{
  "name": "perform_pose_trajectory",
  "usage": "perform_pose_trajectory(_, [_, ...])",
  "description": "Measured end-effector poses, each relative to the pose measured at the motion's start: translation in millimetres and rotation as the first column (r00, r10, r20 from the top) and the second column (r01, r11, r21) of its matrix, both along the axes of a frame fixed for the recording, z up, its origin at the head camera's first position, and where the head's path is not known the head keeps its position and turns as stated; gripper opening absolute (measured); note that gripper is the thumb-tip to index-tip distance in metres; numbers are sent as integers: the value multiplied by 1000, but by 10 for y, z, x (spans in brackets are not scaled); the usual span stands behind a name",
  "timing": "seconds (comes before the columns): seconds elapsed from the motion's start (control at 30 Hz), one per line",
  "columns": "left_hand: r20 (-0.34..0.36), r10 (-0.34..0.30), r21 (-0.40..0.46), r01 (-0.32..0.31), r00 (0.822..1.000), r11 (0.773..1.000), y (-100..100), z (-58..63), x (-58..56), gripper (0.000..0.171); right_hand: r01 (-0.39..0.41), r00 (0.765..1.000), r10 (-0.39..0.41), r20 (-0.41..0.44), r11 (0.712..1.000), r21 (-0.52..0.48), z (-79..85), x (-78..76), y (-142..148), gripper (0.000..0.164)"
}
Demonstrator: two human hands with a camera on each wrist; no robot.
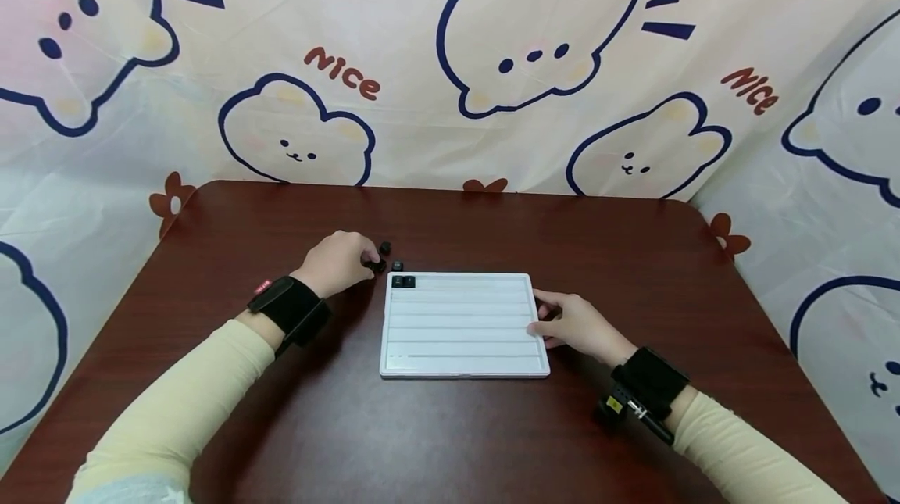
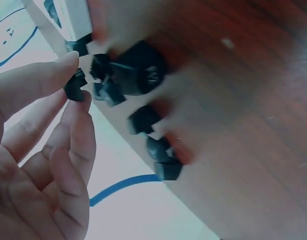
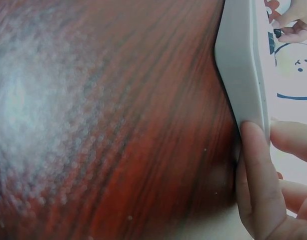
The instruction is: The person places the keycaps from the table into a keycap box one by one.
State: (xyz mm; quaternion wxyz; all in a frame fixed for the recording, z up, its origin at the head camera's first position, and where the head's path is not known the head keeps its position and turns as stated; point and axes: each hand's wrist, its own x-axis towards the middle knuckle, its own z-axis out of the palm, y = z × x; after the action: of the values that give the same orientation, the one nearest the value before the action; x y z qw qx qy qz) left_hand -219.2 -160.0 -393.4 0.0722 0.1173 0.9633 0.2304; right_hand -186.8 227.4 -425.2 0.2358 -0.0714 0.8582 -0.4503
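My left hand is beyond the upper left corner of a white ridged tray. Between its thumb and a fingertip it pinches a small black keycap, plainly seen in the left wrist view. Several loose black keycaps lie on the table close by, one with a pale letter on its top. Two black keycaps sit side by side in the tray's top left corner. At the tray's right edge my right hand grips the rim, its fingers against the side wall in the right wrist view.
A dark red-brown wooden table carries everything. Behind it and at both sides hangs a pale cloth with cartoon animals. Each wrist wears a black strap, and the right one has a small device on it.
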Motion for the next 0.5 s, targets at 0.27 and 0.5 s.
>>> perform_pose_trajectory(0.27, [-17, -29, 18, 30, 999, 999, 194, 54, 25, 18, -2, 1000, 2, 1, 1000, -9, -7, 1, 25, 71])
perform_pose_trajectory(0.5, [-42, -74, 11, 75, 996, 997, 378, 82, 13, 19, 1, 1000, -1, 0, 1000, -4, -9, -4, 23, 71])
